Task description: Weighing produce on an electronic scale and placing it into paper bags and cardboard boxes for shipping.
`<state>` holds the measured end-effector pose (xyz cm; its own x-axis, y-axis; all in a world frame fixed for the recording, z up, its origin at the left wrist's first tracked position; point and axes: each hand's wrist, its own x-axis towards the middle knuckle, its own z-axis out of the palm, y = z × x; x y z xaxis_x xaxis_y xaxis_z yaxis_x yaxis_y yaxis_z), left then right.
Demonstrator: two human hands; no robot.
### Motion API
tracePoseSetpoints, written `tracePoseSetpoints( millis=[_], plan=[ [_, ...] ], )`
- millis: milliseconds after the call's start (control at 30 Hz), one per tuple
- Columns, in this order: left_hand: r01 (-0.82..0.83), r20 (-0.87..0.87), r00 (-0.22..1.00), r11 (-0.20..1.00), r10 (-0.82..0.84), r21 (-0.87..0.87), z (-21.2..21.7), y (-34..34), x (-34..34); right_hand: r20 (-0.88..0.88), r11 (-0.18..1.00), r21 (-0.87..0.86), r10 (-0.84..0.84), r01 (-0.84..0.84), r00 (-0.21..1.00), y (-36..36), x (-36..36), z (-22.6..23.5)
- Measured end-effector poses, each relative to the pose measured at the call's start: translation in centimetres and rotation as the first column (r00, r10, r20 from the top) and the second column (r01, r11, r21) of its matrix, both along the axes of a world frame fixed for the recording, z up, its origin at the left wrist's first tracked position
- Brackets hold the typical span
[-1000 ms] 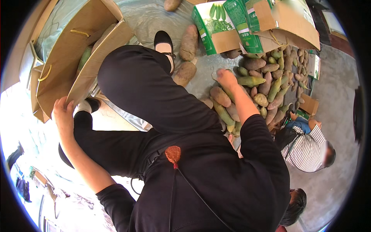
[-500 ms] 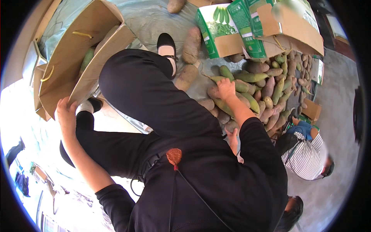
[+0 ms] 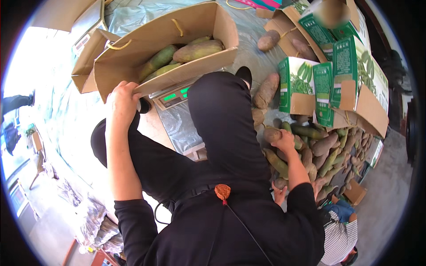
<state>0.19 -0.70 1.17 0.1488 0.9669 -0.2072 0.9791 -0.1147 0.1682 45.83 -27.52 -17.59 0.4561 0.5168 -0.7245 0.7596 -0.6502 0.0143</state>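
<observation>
My left hand (image 3: 122, 95) grips the near edge of an open cardboard box (image 3: 113, 66) with yellow cord handles. Several long green-and-brown radishes (image 3: 195, 51) lie inside it. Under the box's near side shows a scale (image 3: 171, 98) with a lit green display. My right hand (image 3: 286, 144) is closed around the end of a soil-coated, brownish radish (image 3: 271, 134), at the near-left edge of a heap of radishes (image 3: 326, 146). Its fingertips are partly hidden behind the radish.
Green-and-white cartons (image 3: 344, 80) stand behind the heap. Loose radishes lie on the plastic sheet, one large radish (image 3: 266, 91) beside my foot. Another person's hand (image 3: 279, 194) reaches in near my right forearm, by a radish (image 3: 280, 183). A person in a striped shirt (image 3: 339, 239) is at the lower right.
The view has swung left, so the box interior and scale display now show. My right hand, earlier down among the radishes, now has one raised in its grasp. My left hand still holds the box edge.
</observation>
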Motion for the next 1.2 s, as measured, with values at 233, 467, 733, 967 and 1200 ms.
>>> tracePoseSetpoints(
  millis=[233, 467, 733, 967, 1200],
  plan=[
    [0.003, 0.011, 1.000, 1.000, -0.002, -0.002, 0.6, -0.1, -0.2, -0.683, 0.650, 0.431, -0.218, 0.626, 0.697, 10.5, -1.3, 12.4],
    [0.051, 0.040, 0.998, 0.998, -0.052, 0.036, 0.1, -0.1, -0.6, -0.534, 0.516, 0.803, 0.401, 0.299, 0.744, 23.2, -7.8, 22.4],
    [0.079, 0.055, 0.995, 0.996, -0.081, 0.047, 0.1, -0.2, -0.4, -0.147, 0.261, 0.959, 0.786, -0.108, 0.600, 32.4, -20.9, 19.1],
    [0.097, 0.025, 0.995, 0.995, -0.098, 0.033, -0.1, 0.2, -0.6, -0.531, 0.518, 0.838, 0.704, 0.171, 0.472, 33.1, -20.6, 17.5],
    [0.130, 0.019, 0.991, 0.992, -0.130, 0.005, 0.1, 0.5, -0.3, -0.719, 0.548, 0.683, 0.389, 0.483, 0.576, 23.9, -8.7, 16.4]
  ],
)
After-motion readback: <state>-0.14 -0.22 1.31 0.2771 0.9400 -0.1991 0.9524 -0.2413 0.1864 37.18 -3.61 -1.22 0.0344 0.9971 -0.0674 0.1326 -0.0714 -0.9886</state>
